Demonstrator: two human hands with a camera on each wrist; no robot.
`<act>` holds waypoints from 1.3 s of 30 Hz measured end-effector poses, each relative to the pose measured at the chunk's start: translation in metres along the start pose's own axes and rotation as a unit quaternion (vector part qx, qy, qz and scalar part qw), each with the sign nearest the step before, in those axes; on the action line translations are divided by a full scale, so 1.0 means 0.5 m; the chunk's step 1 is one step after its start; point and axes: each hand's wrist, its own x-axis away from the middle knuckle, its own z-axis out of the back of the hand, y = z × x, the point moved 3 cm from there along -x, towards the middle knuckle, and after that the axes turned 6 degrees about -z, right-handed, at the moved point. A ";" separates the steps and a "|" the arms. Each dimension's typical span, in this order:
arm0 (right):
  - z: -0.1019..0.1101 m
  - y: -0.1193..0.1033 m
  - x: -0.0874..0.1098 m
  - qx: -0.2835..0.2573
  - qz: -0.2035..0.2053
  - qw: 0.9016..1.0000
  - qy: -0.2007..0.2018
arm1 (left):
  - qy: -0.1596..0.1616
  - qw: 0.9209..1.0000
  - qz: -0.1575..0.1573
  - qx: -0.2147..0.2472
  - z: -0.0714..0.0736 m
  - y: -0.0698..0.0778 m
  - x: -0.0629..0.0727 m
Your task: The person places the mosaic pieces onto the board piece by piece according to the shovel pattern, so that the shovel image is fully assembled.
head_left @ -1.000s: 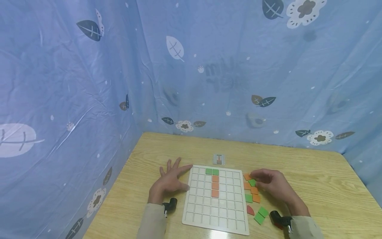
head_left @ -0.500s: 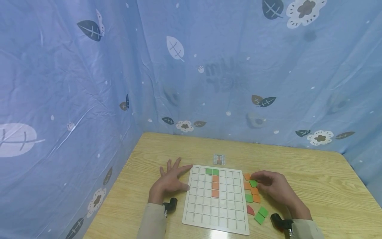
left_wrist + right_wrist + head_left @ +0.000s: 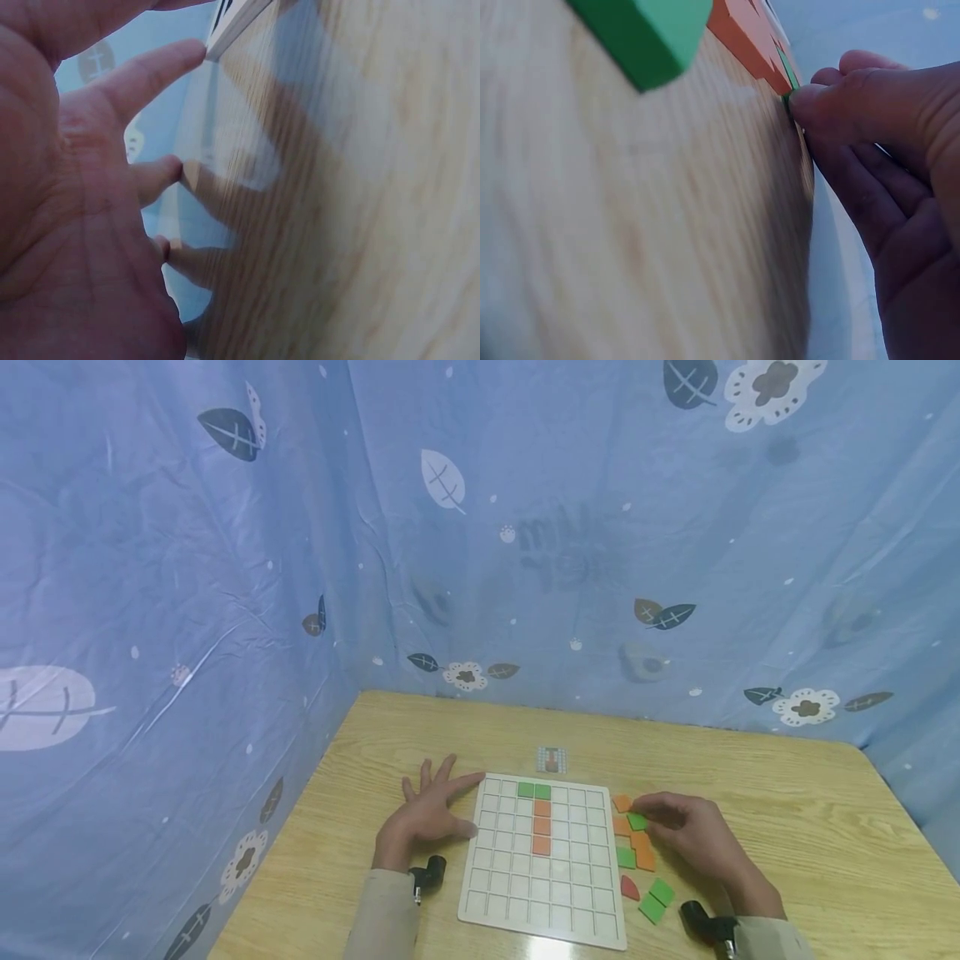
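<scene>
A pale grid board (image 3: 498, 885) lies on the table, holding two green square tiles (image 3: 534, 791) in its top row and a column of orange square tiles (image 3: 542, 827) below them. My left hand (image 3: 426, 814) is spread at the board's left side, thumb and index fingertip against its edge. In the left wrist view, the fingertips of this left hand (image 3: 97, 165) rest on the wood and at the board's corner. Right of the board, my right hand (image 3: 693, 831) pinches a green tile (image 3: 637, 822) between thumb and fingers, among the loose tiles. In the right wrist view the thumb partly hides that tile.
Loose orange tiles (image 3: 642, 850), another green tile (image 3: 626, 857), a red quarter-round piece (image 3: 629, 887) and two green tiles (image 3: 657, 900) lie beside the board's right edge. A small pattern card (image 3: 551, 760) lies behind the board. Blue curtains (image 3: 525, 568) enclose the wooden table (image 3: 795, 810).
The right hand has shifted slightly to the right and towards me, and the green tile at its fingertips has moved a little right. The left hand and board have stayed put.
</scene>
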 end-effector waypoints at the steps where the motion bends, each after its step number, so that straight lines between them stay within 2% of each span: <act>1: 0.000 0.000 0.001 0.000 0.001 1.000 0.002 | 0.000 1.000 0.000 0.000 0.000 0.001 -0.001; 6: 0.003 -0.002 0.003 0.024 0.009 0.999 0.022 | 0.001 1.000 -0.003 0.000 0.000 0.003 -0.002; 9: 0.009 -0.003 0.010 0.035 -0.003 0.999 0.032 | -0.003 1.000 -0.004 -0.003 -0.001 0.003 -0.002; 13: 0.021 -0.004 0.023 0.019 -0.033 0.999 0.038 | -0.005 1.000 -0.005 0.000 0.001 0.004 -0.001; 15: 0.027 -0.005 0.028 0.008 -0.034 0.998 0.043 | -0.004 1.000 -0.005 0.002 0.003 0.005 0.000; 22: 0.043 -0.036 0.039 -0.009 0.021 0.997 0.074 | -0.004 1.000 -0.003 0.001 0.003 0.002 0.001; 28: 0.044 -0.077 0.032 -0.022 0.074 0.991 0.108 | -0.003 1.000 -0.004 0.004 0.002 0.000 0.000; 39: 0.012 -0.143 -0.010 -0.057 0.075 0.990 0.104 | -0.004 1.000 -0.002 0.004 0.001 0.002 0.000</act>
